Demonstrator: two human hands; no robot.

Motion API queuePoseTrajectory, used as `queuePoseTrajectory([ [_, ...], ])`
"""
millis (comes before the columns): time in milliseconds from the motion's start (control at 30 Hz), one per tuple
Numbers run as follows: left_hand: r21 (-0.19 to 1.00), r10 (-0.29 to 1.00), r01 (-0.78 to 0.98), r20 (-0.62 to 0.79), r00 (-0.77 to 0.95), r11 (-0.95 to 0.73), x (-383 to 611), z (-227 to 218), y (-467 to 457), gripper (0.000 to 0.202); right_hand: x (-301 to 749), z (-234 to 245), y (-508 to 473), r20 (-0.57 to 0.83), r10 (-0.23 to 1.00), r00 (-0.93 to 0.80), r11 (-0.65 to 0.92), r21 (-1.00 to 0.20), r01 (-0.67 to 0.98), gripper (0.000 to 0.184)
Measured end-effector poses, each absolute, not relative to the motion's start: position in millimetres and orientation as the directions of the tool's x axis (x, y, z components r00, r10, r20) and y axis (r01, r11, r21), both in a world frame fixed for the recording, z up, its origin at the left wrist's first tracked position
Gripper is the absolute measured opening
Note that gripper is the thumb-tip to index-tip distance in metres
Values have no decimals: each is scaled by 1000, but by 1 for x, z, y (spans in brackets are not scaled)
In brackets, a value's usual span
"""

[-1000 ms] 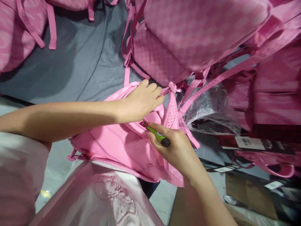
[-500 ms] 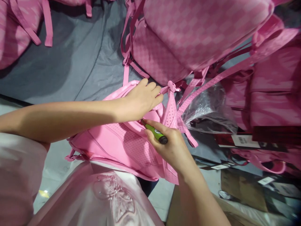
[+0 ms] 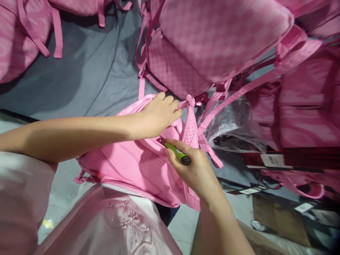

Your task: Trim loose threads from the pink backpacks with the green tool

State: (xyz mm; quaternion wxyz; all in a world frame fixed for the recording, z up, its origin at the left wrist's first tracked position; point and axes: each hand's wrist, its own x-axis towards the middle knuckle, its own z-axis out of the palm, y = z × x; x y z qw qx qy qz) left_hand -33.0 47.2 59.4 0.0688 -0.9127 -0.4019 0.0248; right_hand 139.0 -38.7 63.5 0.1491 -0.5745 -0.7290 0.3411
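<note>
A pink backpack (image 3: 124,166) lies across my lap and the table's edge, its dotted mesh back panel facing up. My left hand (image 3: 159,115) grips the upper part of it, fingers curled over the fabric. In my right hand (image 3: 191,166) is a small green-handled tool (image 3: 176,152) with a black end. Its thin tip points into a fold of the backpack just below my left hand, so the very end is hidden. A knotted pink strap (image 3: 190,101) rises beside my left fingers.
A large checkered pink backpack (image 3: 212,42) stands right behind my hands. More pink backpacks (image 3: 305,106) are at the right, others at the upper left. Clear plastic wrap (image 3: 231,117) lies between them on the grey table cover (image 3: 87,78). Cardboard (image 3: 278,219) is at lower right.
Both hands keep nearly the same hold. The view has shifted slightly, and the green-handled tool sits a touch lower, its tip still at the same fold.
</note>
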Motion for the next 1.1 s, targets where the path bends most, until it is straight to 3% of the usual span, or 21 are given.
queuePoseTrajectory([
  [233,-156,748,740,9,664,-655,-34,59,47,50,136,64,-40,-169,954,-248,93,-619,780,36],
  [367,-157,741,730,-23,671,-665,-36,65,48,56,129,53,-42,-81,956,-280,107,-796,596,34],
  [500,-145,743,729,-156,651,-669,-42,86,46,89,127,42,-49,-11,971,-237,107,-871,480,31],
  [633,-165,822,827,-322,470,-538,-55,109,32,121,123,40,-56,35,971,-237,137,-893,428,29],
  [867,-249,892,869,-270,362,-427,-71,108,2,124,89,39,-54,85,934,-346,211,-915,344,29],
  [1100,-302,928,885,-232,291,-354,-69,96,2,115,88,27,-51,62,941,-332,207,-882,423,32],
])
